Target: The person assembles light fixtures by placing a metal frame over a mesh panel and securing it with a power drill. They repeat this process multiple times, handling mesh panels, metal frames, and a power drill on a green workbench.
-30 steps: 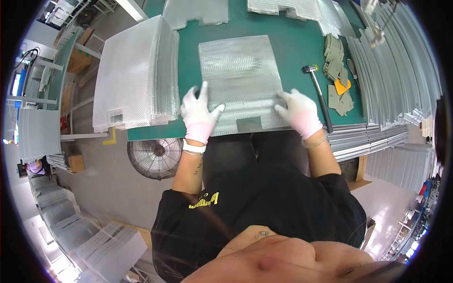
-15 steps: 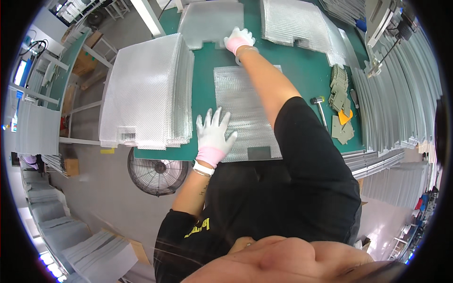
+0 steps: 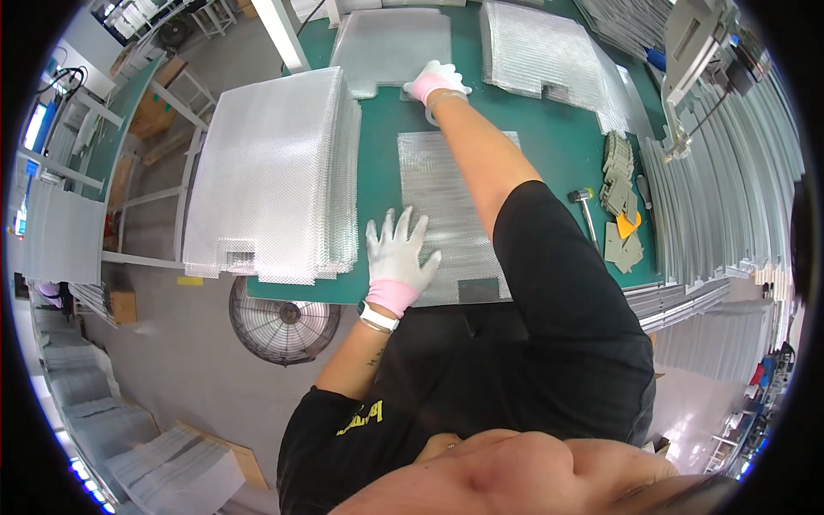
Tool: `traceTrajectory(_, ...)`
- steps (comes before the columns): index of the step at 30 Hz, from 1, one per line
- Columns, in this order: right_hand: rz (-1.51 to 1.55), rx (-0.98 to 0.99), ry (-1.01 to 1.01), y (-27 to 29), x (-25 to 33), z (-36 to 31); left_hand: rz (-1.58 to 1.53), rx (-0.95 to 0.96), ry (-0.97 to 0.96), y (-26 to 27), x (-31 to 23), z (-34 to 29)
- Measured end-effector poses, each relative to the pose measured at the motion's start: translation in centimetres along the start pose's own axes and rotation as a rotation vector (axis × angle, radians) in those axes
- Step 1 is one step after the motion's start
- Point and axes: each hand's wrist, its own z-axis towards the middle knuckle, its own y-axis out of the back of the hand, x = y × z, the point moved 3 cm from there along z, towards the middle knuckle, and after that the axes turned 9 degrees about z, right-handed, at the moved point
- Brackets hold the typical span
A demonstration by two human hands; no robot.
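My left hand [image 3: 401, 260], in a white glove with a pink cuff, lies with fingers spread on the left edge of a silvery textured sheet [image 3: 446, 197]. That sheet lies in front of me on the green table, with a dark grey rectangle at its near edge. Stretched far forward, my right hand [image 3: 437, 81], gloved alike, is at the near right corner of a greyer sheet [image 3: 390, 47]. Its fingers look bent and apart, their tips partly hidden. Beside its thumb shows a small grey patch [image 3: 412, 93].
A tall stack of textured sheets [image 3: 266, 163] stands on the left, another stack [image 3: 541, 51] at the back right. A hammer [image 3: 587, 215], grey-green plates [image 3: 620, 184] and an orange piece [image 3: 629, 225] lie on the right. Beyond are upright sheets [image 3: 721, 172]; a floor fan [image 3: 287, 318] is below left.
The view has shifted slightly, so the table and sheets sit a little lower and further right. Both hands keep about the same places on the table; the right hand's fingers have shifted slightly.
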Motion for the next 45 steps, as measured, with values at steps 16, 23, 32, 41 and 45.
traceTrajectory(16, 0.121, -0.443, 0.597, 5.5, 3.7, 1.8, -0.025, -0.039, -0.02, -0.2, -0.2, -0.1)
traceTrajectory(23, 1.149, 0.062, 1.032, 10.9, 2.8, 2.5, -0.031, -0.074, -0.022, -0.2, -0.2, -0.2)
traceTrajectory(32, 1.133, 0.033, 0.9, 19.3, -5.9, -10.4, -0.117, 0.02, 0.047, -0.4, 0.5, 0.1)
traceTrajectory(41, 1.339, -0.076, 0.73, 13.0, -26.5, -24.1, -1.281, -0.421, 0.081, 1.9, 2.3, -3.6)
traceTrajectory(45, 0.588, -0.236, 0.812, 10.4, -27.6, -29.9, -0.961, -0.436, 0.223, 4.6, -1.1, -6.5)
